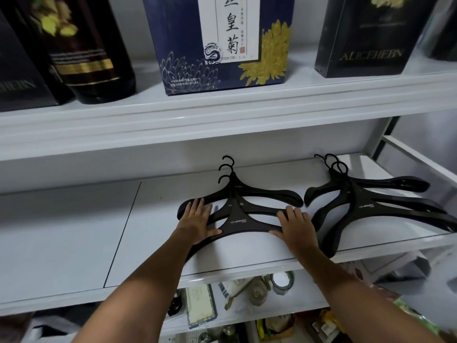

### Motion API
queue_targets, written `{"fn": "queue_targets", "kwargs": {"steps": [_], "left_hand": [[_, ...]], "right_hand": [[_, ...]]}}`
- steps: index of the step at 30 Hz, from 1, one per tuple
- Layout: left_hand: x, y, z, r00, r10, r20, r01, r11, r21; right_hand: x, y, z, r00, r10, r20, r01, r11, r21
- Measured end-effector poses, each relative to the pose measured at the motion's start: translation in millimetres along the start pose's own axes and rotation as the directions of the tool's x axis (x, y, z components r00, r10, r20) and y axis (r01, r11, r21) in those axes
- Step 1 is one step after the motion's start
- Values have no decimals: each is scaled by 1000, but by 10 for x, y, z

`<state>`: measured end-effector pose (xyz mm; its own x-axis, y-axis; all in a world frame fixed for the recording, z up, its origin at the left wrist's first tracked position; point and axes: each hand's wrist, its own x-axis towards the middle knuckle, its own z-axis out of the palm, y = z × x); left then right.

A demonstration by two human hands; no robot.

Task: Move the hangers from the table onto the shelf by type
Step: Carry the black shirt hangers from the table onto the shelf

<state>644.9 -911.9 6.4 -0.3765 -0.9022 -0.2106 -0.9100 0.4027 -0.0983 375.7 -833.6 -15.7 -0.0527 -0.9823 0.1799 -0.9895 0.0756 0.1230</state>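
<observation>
1. While lying flat on the white middle shelf (74, 231), fanned out a little: left stack of black hangers (237, 219). Three hooks on show, all aimed at the back wall, with "XIZ IMPRESSION" printed on the top one.
2. Pressed down on that stack's left arm: left hand (197, 220), palm flat, fingers (200, 206) straight and slightly apart, thumb lying along the top hanger's front edge. Not curled round anything.
3. Same deal on the stack's right arm: right hand (296, 227), laid flat, fingers (290, 211) straight and a bit spread, thumb pointing inward along the hanger's lower edge.
4. Just beside, further right on the same shelf: right stack of black hangers (366, 206), hooks bunched together toward the back, long arms reaching nearly to the shelf's right side. Honestly can't tell whether touching the first pile or only close to it.
5. Up on the upper shelf (222, 107): dark bottle (94, 58) with a gold band on the left, navy box (178, 45) with yellow chrysanthemum print in the middle, black box (366, 40) marked "ALICEHERN" on the right.
6. Down below, on a lower level: a jumble of small stuff, including a roll of tape (282, 280). Too blurry to name the rest.
</observation>
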Motion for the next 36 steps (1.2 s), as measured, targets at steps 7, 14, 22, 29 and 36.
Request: {"fn": "queue_targets", "kwargs": {"steps": [7,14,22,29,36], "left_hand": [[96,42,-16,989,-107,101,102,994,48],[148,17,-49,986,-125,110,111,986,124],[59,37,-42,988,-102,113,87,988,128],[13,43,-94,992,-72,106,55,987,153],[-59,52,-215,997,-46,61,40,994,104]], "right_hand": [[112,-12,67,998,-14,53,17,998,-53],[334,-26,45,970,-17,244,25,999,-28],[243,-42,15,965,-17,261,10,1000,28],[173,-64,-22,954,1,299,-16,999,46],[95,-59,-152,967,19,252,-28,999,32]]}}
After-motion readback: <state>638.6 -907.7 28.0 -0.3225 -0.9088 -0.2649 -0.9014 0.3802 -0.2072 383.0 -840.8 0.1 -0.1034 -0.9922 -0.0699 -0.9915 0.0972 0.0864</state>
